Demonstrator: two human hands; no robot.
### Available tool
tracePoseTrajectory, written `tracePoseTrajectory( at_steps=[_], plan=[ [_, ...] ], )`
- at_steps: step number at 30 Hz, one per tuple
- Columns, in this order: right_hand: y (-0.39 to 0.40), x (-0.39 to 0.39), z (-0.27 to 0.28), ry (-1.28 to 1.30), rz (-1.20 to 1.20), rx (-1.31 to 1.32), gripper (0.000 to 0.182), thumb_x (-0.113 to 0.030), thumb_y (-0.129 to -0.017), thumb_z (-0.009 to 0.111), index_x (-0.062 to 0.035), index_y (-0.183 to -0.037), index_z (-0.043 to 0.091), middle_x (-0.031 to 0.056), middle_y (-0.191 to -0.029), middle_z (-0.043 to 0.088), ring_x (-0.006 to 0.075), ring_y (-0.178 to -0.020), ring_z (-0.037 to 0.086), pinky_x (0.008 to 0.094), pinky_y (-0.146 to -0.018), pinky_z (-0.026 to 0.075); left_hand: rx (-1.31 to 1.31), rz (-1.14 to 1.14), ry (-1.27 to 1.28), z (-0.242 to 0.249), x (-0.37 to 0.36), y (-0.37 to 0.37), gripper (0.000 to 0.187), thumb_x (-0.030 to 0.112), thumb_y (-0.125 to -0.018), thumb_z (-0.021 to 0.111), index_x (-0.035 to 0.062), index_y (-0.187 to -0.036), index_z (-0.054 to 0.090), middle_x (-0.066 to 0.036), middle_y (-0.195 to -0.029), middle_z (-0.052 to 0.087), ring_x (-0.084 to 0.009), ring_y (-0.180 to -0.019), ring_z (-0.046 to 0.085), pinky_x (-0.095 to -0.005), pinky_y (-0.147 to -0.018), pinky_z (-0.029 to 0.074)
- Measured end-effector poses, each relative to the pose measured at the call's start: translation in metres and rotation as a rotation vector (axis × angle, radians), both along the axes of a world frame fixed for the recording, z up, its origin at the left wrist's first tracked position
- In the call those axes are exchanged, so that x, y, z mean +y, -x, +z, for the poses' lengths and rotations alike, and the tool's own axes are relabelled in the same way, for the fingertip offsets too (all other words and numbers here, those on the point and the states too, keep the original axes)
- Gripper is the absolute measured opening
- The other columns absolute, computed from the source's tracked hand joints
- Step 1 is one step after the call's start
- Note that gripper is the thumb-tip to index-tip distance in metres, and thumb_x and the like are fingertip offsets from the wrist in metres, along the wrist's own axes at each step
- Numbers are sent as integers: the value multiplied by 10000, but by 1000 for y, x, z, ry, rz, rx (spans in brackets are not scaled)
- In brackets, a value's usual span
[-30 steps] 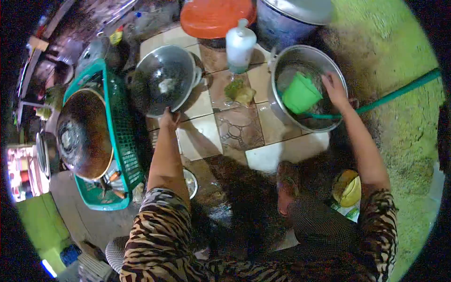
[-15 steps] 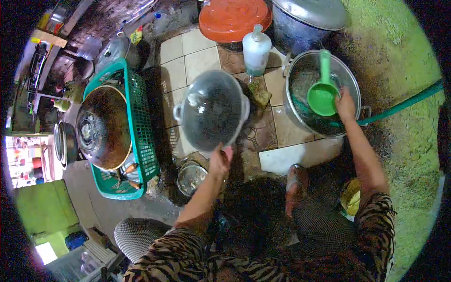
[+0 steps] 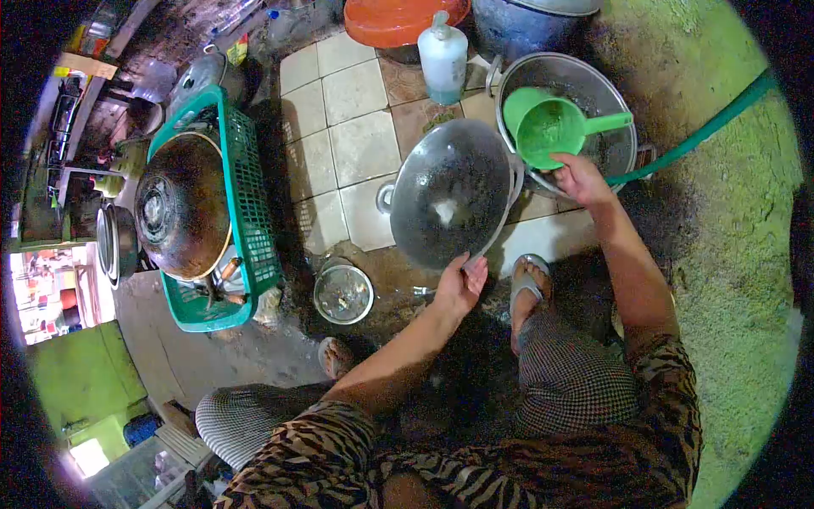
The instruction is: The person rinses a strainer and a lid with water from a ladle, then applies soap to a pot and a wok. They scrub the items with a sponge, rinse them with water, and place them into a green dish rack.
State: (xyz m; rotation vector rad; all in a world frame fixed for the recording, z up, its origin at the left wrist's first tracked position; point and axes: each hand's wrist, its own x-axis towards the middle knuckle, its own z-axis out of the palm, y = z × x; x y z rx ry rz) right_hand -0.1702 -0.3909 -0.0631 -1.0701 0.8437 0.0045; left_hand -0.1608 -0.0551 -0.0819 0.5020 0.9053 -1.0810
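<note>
My left hand [image 3: 462,287] grips the near rim of a grey metal wok [image 3: 449,191], which is tilted above the tiles. One loop handle shows on the wok's left side. My right hand [image 3: 583,180] pinches the near rim of a green plastic dipper [image 3: 555,131], whose handle points right. The dipper is over a large metal pot [image 3: 629,157] beside the wok. Another green rounded shape [image 3: 519,103] shows behind the dipper; I cannot make out whether it is a separate piece. A green hose [image 3: 695,142] runs to the pot's right side.
A teal plastic basket [image 3: 256,204] with an upturned blackened wok [image 3: 182,208] stands left. A small metal bowl [image 3: 343,294] is on the floor nearby. Behind are a bottle of liquid [image 3: 443,64], an orange lid [image 3: 407,19] and a big pot [image 3: 530,38]. A green wall [image 3: 729,280] borders the right.
The wok has shifted right towards the large pot and tilted, with my left hand on its rim. The dipper has turned, its handle swinging from pointing away to pointing right.
</note>
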Motion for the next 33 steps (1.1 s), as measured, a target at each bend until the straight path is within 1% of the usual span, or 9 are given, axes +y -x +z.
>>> tracePoseTrajectory(
  at_steps=[2, 8, 16, 20, 22, 24, 27, 29, 33],
  plan=[
    [-9, 37, 40, -211, 4, -208, 171, -155, -804, 598, -51, -936, 564, 28, -812, 624, 101, -603, 518, 212, -534, 427, -2, -1, 9, -3, -1, 1, 160, 159, -829, 568, 2, -842, 541, -97, -825, 639, -183, -764, 642, -285, -726, 542],
    [-31, 60, 52, -284, 134, -159, 201, -173, -829, 607, -18, -946, 559, 60, -772, 593, 151, -612, 557, 279, -543, 458, 79, 51, 3, -13, -3, -6, 186, 174, -818, 589, 1, -816, 522, -93, -795, 633, -178, -719, 641, -288, -761, 534],
    [-63, 82, 57, 85, 410, -274, 182, -131, -873, 517, 8, -985, 556, 81, -806, 586, 198, -665, 590, 337, -632, 513, 2, 59, -57, -27, -4, -12, 242, 211, -841, 562, -9, -911, 489, -97, -851, 625, -192, -771, 626, -320, -757, 535],
    [-70, 72, 30, -34, 266, -282, 202, -189, -868, 557, -33, -995, 568, 72, -867, 606, 181, -722, 592, 337, -650, 518, 64, 11, -4, -28, 8, 2, 237, 202, -852, 537, -12, -945, 496, -109, -876, 622, -207, -800, 623, -328, -752, 533],
    [-73, 61, 31, 136, 158, -399, 202, -205, -871, 560, -36, -980, 573, 68, -861, 608, 175, -746, 590, 343, -691, 515, 99, -18, 23, -21, 15, 4, 237, 194, -850, 532, -19, -948, 501, -116, -889, 623, -209, -781, 624, -323, -756, 528],
    [-69, 51, 51, -68, -187, -349, 258, -243, -860, 582, -61, -1038, 538, 46, -908, 581, 179, -794, 584, 331, -737, 493, 91, -17, 16, -12, 21, 5, 227, 190, -841, 540, -19, -926, 514, -113, -867, 629, -204, -772, 624, -319, -753, 526],
    [-48, 25, 77, 53, -59, -374, 279, -276, -864, 575, -76, -1051, 518, 34, -938, 563, 161, -794, 571, 307, -705, 495, 104, -87, 71, 7, 41, 2, 200, 182, -824, 550, -13, -865, 543, -103, -809, 636, -194, -753, 622, -317, -740, 525],
    [-36, 18, 88, 283, 236, 126, 253, -294, -871, 557, -72, -991, 542, 9, -858, 570, 110, -722, 554, 271, -640, 485, 59, -180, 67, 33, 50, -2, 182, 183, -813, 547, 9, -772, 581, -82, -731, 638, -174, -720, 617, -291, -721, 521],
    [-51, 12, 94, 498, 433, 112, 242, -318, -884, 526, -83, -874, 581, -41, -670, 531, 45, -564, 484, 191, -487, 389, 254, -282, 226, 71, 87, -22, 165, 195, -821, 531, 55, -776, 606, -40, -753, 648, -154, -717, 612, -264, -682, 508]
  ],
)
